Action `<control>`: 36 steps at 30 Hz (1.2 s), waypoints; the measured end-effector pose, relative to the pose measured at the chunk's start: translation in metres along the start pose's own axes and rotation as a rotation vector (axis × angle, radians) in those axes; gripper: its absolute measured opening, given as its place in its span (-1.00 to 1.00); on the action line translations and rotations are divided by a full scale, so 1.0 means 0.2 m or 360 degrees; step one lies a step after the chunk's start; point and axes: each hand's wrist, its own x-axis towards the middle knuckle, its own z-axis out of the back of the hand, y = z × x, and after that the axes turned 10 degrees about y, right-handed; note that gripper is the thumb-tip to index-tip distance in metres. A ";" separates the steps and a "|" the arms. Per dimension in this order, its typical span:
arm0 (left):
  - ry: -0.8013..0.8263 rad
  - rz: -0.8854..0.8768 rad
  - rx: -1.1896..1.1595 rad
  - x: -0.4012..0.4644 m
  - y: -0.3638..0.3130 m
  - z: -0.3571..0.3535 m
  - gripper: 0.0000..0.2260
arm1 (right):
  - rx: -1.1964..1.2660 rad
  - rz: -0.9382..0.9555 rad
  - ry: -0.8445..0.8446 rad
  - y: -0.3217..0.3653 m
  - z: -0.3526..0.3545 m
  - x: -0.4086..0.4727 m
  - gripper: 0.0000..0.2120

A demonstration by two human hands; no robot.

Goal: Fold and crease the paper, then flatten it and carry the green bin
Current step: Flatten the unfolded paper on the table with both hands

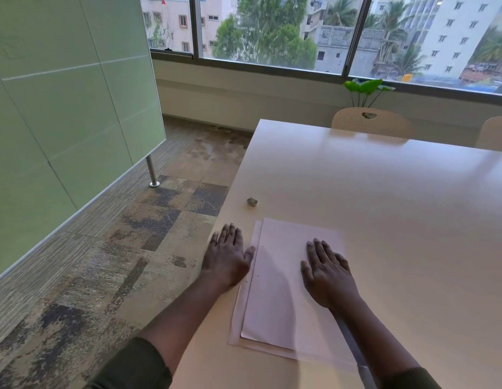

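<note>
I see the counter, cut off at the right. The folded paper lies at its near-left corner. My right hand rests flat on it, my left hand flat beside it; neither grip holds anything. A small grey lump beyond the paper is unclear.

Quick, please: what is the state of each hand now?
Left hand: open, flat on the table beside the paper.
Right hand: open, flat on the paper.

Left hand flat, fingers spread — right hand flat, palm down, forearms extended.
</note>
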 end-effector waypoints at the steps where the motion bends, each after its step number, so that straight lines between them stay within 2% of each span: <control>1: -0.0012 -0.0043 -0.0028 0.00 -0.04 0.00 -0.38 | -0.0003 -0.0001 0.0002 0.00 0.00 0.00 -0.42; 7: 0.0048 -0.0343 -0.0033 0.07 -0.33 0.00 -0.37 | -0.0015 -0.0001 -0.0003 0.00 0.00 0.01 -0.42; 10: 0.0077 -0.0281 0.0024 0.12 -0.31 -0.01 -0.36 | -0.0024 0.0001 -0.0010 0.00 0.00 0.01 -0.42; 16: 0.0077 -0.0035 0.0056 0.16 -0.02 0.03 -0.35 | -0.0047 -0.0005 -0.0029 -0.01 -0.01 0.02 -0.35; 19: 0.0057 -0.0015 0.0019 0.13 0.04 0.05 -0.35 | -0.0041 -0.0013 -0.0024 -0.01 -0.02 0.02 -0.39; 24: 0.0023 -0.0348 -0.0051 0.00 -0.22 0.03 -0.38 | -0.0052 -0.0016 -0.0014 -0.01 -0.01 0.02 -0.41; 27: 0.0051 -0.0446 -0.0003 -0.07 -0.35 -0.05 -0.37 | -0.0093 -0.0016 -0.0030 -0.01 -0.01 0.02 -0.31; 30: 0.0043 -0.0418 0.0064 -0.08 -0.34 -0.09 -0.37 | -0.0115 -0.0010 -0.0033 -0.02 -0.02 0.02 -0.19; 33: 0.0066 -0.0319 0.0090 -0.07 -0.21 -0.08 -0.36 | -0.0094 -0.0020 -0.0021 -0.02 -0.01 0.02 -0.24; 36: 0.0087 -0.0189 0.0174 -0.06 -0.04 -0.04 -0.37 | -0.0090 -0.0017 -0.0011 -0.03 -0.01 0.02 -0.19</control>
